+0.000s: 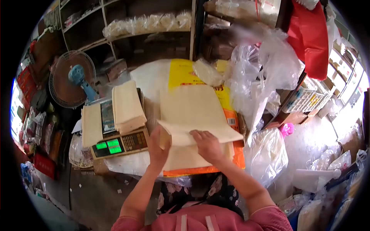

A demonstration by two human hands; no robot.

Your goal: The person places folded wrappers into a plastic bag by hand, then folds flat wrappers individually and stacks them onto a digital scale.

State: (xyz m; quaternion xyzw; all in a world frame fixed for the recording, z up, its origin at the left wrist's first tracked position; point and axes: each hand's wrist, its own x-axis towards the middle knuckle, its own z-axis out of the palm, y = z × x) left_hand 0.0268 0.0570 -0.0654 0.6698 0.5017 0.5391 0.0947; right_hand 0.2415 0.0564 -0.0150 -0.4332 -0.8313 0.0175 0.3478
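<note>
A large cream sheet (194,109), thin and soft-looking, lies on a stack of similar sheets (183,156) in front of me. Its near part is lifted into a fold across the stack. My left hand (159,149) is at the left end of this fold, with the sheet's edge between thumb and fingers. My right hand (208,146) grips the fold near the middle, fingers curled over the top and thumb hidden. Under the stack is an orange and yellow printed sack (239,158).
To the left, a digital scale (135,141) with green displays bears folded cream sheets (128,107). Behind it stands a fan (73,79). Clear plastic bags (246,73) hang at the right, near a red bag (310,42). Shelves (154,34) line the back.
</note>
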